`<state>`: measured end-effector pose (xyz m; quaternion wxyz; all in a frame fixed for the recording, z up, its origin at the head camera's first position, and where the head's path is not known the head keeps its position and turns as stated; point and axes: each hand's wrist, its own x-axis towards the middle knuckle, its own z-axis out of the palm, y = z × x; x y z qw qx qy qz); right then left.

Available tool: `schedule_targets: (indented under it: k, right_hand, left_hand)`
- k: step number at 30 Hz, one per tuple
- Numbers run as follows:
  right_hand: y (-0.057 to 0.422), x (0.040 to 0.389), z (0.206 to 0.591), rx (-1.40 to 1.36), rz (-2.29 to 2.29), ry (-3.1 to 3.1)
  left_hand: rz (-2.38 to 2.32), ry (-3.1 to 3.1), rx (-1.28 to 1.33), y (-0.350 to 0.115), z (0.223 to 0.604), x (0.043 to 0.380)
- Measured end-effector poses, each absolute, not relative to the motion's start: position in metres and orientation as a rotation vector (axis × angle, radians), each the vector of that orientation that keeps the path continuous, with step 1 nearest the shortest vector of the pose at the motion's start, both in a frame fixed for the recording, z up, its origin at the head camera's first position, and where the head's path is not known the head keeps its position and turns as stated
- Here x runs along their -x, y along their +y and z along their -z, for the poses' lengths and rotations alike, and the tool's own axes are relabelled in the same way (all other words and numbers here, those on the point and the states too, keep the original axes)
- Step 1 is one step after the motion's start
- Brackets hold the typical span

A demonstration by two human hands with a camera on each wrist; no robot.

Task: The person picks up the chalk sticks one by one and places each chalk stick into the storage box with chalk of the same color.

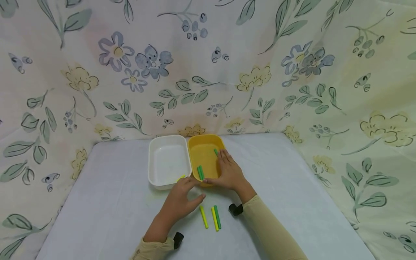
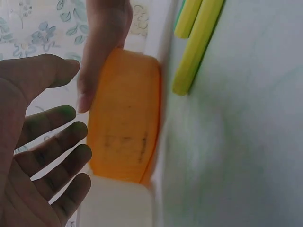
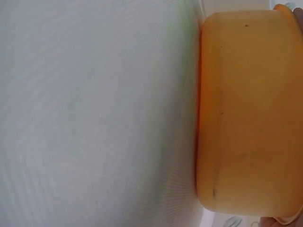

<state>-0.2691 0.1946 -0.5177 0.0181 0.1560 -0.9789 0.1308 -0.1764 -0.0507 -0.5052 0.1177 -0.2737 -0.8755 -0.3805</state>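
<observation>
My right hand spans the near right corner of a yellow tray, thumb at the near rim and fingers along the right rim. In the right wrist view, fingertips touch the edge of the tray. Two green sticks lie inside; another green stick shows by the fingertips. Before the white tray, my left hand holds nothing, its fingers loosely spread in the left wrist view. A yellow stick shows in the white tray, partly hidden by that hand.
Two yellow sticks and a green stick lie on the white-covered table between the forearms. The trays stand side by side near the back edge, before a floral curtain. Dark wrist cameras sit at both cuffs.
</observation>
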Motion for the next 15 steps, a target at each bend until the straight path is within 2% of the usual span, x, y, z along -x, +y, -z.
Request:
schedule_targets:
  k: [15]
  right_hand:
    - [0.196,0.269,0.518,-0.493,-0.415,-3.022]
  left_hand:
    - [1.061,-2.747,0.909,-0.028,0.534,0.163]
